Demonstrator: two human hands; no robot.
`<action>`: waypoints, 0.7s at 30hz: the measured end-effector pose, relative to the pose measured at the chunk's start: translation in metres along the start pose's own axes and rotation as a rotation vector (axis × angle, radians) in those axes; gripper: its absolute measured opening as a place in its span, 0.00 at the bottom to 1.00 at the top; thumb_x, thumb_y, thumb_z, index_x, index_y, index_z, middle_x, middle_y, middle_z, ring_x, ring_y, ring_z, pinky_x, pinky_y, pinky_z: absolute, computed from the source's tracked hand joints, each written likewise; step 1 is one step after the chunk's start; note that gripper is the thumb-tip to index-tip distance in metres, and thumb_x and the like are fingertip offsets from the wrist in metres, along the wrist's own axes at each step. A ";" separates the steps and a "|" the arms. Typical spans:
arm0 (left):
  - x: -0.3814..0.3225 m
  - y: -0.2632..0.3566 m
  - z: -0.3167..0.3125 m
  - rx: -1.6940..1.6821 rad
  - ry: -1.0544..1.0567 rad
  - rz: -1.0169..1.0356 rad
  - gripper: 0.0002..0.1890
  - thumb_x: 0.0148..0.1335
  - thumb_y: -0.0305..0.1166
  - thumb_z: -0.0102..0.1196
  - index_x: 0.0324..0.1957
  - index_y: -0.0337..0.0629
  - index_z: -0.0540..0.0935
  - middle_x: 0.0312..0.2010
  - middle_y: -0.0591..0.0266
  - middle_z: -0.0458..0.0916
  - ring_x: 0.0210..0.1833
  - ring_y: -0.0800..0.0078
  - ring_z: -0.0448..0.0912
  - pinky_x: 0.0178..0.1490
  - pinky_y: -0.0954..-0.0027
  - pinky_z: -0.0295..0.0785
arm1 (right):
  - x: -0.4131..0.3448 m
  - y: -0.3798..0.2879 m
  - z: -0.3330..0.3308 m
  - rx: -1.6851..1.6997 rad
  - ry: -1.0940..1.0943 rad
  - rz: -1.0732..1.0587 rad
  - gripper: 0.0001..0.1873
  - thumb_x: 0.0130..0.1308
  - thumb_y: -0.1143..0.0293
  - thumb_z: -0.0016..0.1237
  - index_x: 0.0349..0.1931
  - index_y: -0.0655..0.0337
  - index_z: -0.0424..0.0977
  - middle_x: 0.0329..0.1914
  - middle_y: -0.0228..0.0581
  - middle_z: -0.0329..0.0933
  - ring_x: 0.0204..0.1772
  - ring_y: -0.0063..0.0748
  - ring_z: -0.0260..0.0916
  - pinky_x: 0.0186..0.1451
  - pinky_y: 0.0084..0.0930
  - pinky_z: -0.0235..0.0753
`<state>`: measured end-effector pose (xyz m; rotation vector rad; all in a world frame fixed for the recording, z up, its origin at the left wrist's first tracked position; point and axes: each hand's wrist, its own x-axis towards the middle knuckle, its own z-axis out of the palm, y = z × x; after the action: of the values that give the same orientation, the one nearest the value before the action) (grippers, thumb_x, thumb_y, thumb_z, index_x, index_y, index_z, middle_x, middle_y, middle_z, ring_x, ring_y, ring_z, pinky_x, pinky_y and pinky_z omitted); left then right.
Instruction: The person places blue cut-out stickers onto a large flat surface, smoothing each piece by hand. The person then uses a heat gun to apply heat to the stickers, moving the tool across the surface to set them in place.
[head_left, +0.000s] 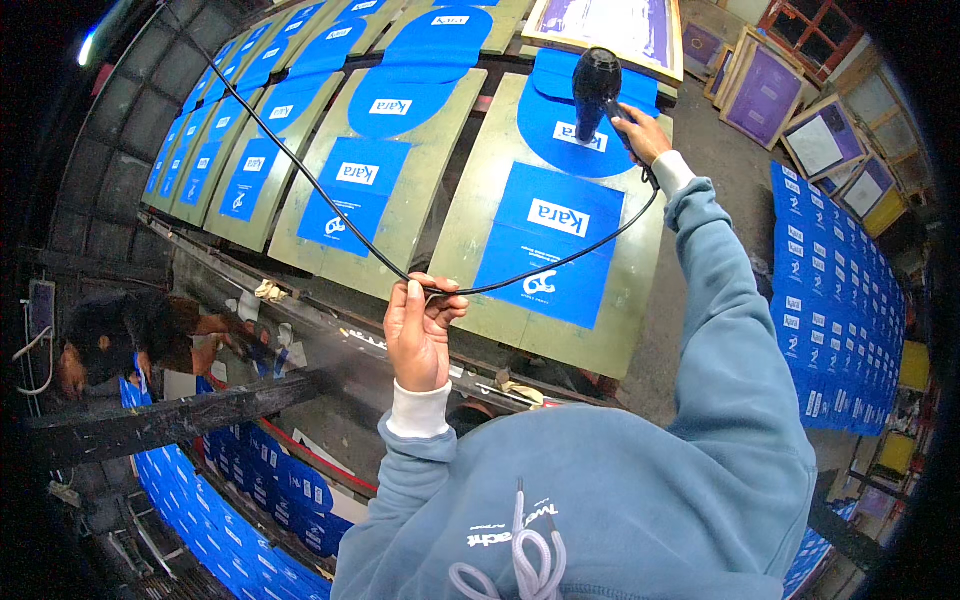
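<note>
My right hand (641, 136) is closed around the handle of a black hair dryer (596, 86), whose nozzle points down at a white printed block on a blue fabric piece (540, 139). Its black power cord (555, 264) sags from the handle to my left hand (424, 330), pinched between thumb and fingers, then runs up to the upper left. Below the dryer, a blue rectangular piece (517, 247) with white print lies flat on a greenish board (630, 300). More boards with blue printed pieces stand in a row to the left.
A wood-framed printing screen (679, 45) rests at the far end of the nearest board. Other screens (757, 94) lean at the upper right. Blue printed sheets (825, 300) lie at the right. A dark beam (187, 412) crosses the lower left, where another person (112, 330) bends over blue material.
</note>
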<state>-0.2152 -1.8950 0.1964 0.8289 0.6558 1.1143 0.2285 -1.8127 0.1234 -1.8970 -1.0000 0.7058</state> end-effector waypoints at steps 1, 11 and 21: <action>0.000 -0.001 0.001 -0.004 -0.008 -0.003 0.11 0.74 0.36 0.42 0.47 0.40 0.72 0.40 0.54 0.80 0.36 0.69 0.81 0.43 0.70 0.78 | 0.003 0.005 -0.003 0.019 0.001 0.010 0.28 0.65 0.58 0.50 0.64 0.55 0.67 0.23 0.33 0.71 0.17 0.26 0.67 0.18 0.26 0.67; 0.001 -0.007 0.006 -0.030 -0.021 -0.027 0.10 0.74 0.36 0.43 0.46 0.40 0.72 0.40 0.53 0.80 0.36 0.69 0.82 0.44 0.71 0.79 | 0.007 0.012 -0.015 -0.002 0.079 0.051 0.27 0.65 0.57 0.50 0.63 0.55 0.68 0.21 0.32 0.70 0.17 0.25 0.66 0.19 0.26 0.67; 0.003 -0.007 0.010 -0.021 -0.008 -0.014 0.10 0.74 0.36 0.43 0.45 0.39 0.72 0.38 0.53 0.80 0.36 0.69 0.82 0.43 0.71 0.79 | -0.019 0.014 -0.029 -0.021 0.010 0.066 0.29 0.65 0.56 0.50 0.65 0.52 0.66 0.21 0.33 0.69 0.16 0.25 0.65 0.17 0.25 0.63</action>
<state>-0.2026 -1.8957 0.1954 0.8092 0.6416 1.1028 0.2459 -1.8457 0.1266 -1.9577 -0.9454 0.7261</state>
